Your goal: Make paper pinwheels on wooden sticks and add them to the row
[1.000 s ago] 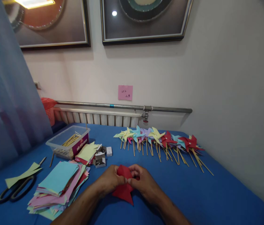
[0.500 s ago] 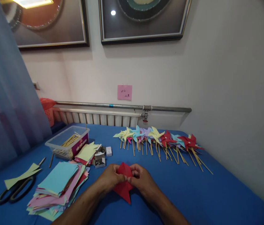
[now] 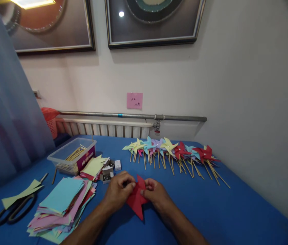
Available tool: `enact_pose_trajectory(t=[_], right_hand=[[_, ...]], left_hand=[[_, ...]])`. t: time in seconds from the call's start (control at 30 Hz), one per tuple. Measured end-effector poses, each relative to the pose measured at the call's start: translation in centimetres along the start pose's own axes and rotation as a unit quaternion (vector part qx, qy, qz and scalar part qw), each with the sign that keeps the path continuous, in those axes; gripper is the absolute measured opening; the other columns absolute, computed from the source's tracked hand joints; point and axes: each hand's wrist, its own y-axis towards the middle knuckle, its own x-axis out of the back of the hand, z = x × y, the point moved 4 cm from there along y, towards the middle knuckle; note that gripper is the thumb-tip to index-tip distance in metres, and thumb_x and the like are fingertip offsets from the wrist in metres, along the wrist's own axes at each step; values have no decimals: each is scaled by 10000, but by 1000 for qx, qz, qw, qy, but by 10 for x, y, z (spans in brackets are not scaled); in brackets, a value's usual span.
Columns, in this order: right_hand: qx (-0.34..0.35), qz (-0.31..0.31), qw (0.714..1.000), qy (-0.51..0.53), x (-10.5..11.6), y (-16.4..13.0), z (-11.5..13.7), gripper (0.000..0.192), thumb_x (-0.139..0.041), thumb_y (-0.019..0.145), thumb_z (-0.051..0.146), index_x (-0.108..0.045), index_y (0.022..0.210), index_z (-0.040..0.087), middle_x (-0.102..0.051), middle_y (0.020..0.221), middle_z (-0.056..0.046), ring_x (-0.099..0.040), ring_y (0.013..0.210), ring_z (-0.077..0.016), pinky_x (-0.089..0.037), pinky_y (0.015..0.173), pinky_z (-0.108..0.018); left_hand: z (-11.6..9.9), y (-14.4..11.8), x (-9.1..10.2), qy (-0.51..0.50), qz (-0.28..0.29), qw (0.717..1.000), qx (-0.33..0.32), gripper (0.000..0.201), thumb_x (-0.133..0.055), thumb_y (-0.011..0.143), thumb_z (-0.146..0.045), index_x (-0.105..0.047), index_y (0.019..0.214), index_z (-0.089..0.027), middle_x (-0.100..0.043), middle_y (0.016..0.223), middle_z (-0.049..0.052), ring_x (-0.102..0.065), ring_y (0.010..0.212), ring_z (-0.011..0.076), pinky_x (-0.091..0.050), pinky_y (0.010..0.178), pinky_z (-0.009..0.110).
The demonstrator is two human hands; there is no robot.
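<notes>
A red paper pinwheel [image 3: 137, 199], its corners folded in and one point aimed down toward me, is held up just above the blue table. My right hand [image 3: 158, 194] pinches its right side between thumb and curled fingers. At the pinwheel's left edge, my left hand [image 3: 118, 191] is closed, thumb and forefinger together against the paper; whether something small is also between them cannot be seen. Just beyond my left hand sit small open boxes of metal tacks [image 3: 107, 177], with a closed white box [image 3: 117, 165] beside them.
Finished pinwheels on sticks [image 3: 169, 146] lie in a row at the back. To the left are stacked coloured paper squares [image 3: 62, 195], cut paper [image 3: 94, 166], black-handled scissors [image 3: 21, 209] and a clear tub [image 3: 54, 158] of wooden sticks. A pipe [image 3: 185, 118] runs along the wall.
My left hand has shifted slightly left and up, its thumb drawn back from the pinwheel's centre to its left edge. My right hand keeps its grip. The view has turned slightly.
</notes>
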Motion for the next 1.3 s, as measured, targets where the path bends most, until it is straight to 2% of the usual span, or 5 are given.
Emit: enact_pose_trajectory(t=[0.27,0.4,0.57,0.9,1.3], right_hand=[[-21,-18,1000,15,1,1,6,227,-832,576,201,-658,721,191,-706,624,34,-582,549,-109,-422,556,-215],[-30,-24,999,7,3,2,3,240,-834,566,199,-667,737,181,-702,626,35,-561,535,-96,-394,543,-207],[-31,-7,999,10,4,4,0,270,-874,581,232,-660,740,189,-695,628,32,-557,528,-101,-401,550,-224],[-32,3,999,12,6,2,-1,266,-867,624,233,-683,808,178,-734,696,13,-630,590,-121,-443,602,-230],[-35,11,999,12,7,1,0,263,-854,617,237,-690,811,169,-739,710,7,-629,607,-122,-440,619,-235]], left_hand=[[-3,-7,-9,87,63,985,-135,211,-603,889,-129,-760,805,-242,-716,892,58,-658,853,208,-451,797,306],[-2,-13,-14,205,49,943,-257,230,-524,938,-119,-703,827,-214,-700,867,41,-604,800,185,-387,753,307],[-3,-15,-16,295,31,896,-331,278,-479,1032,-179,-663,825,-191,-678,838,36,-564,751,168,-345,728,314],[-9,-16,-18,325,14,862,-389,301,-473,1045,-182,-660,809,-185,-675,797,40,-527,736,183,-321,734,358],[-9,-17,-19,326,5,855,-404,241,-524,1018,-132,-682,846,-191,-701,857,40,-555,797,186,-360,778,372]])
